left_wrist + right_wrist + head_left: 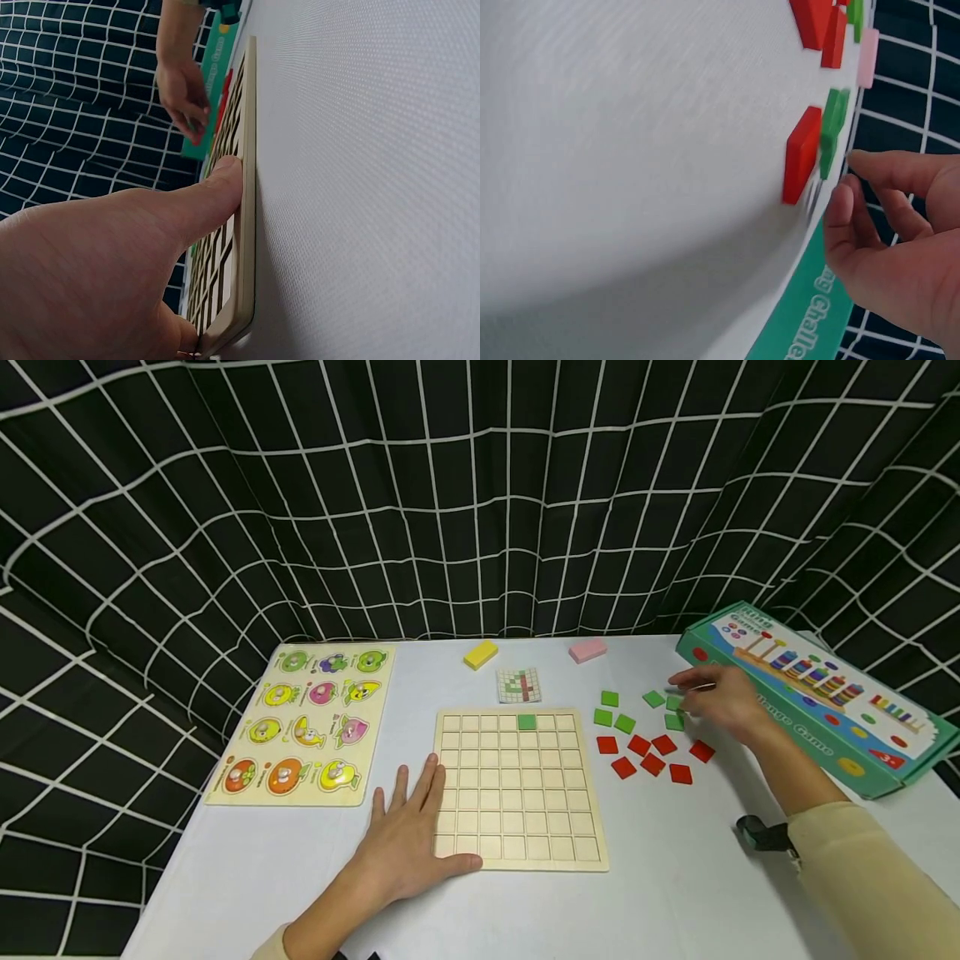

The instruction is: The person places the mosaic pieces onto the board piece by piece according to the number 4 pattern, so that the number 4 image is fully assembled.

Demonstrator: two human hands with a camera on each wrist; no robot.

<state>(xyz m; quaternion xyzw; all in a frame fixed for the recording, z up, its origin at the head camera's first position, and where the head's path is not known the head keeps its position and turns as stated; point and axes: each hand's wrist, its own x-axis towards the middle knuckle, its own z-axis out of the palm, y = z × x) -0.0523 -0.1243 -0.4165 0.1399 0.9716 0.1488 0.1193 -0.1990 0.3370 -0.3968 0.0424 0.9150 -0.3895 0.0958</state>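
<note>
A wooden grid board (512, 797) lies flat on the table, with one green square tile (527, 722) in its top row. My left hand (405, 843) rests at the board's left side, fingers spread and straight, and its thumb (214, 191) lies on the near edge. Over on the right, my right hand (723, 700) hovers by several loose green tiles (624, 723), its fingers bent and no tile visible between them in the right wrist view. Several red tiles (681, 774) are scattered nearer to me. Behind the board lies a small pattern card (518, 686) with green and red squares.
A green game box (795, 727) stands right of the right hand. A fruit puzzle board (300, 727) lies at left. Yellow (481, 654) and pink (588, 650) blocks sit at the table's back edge, before a black grid-patterned curtain (465, 510).
</note>
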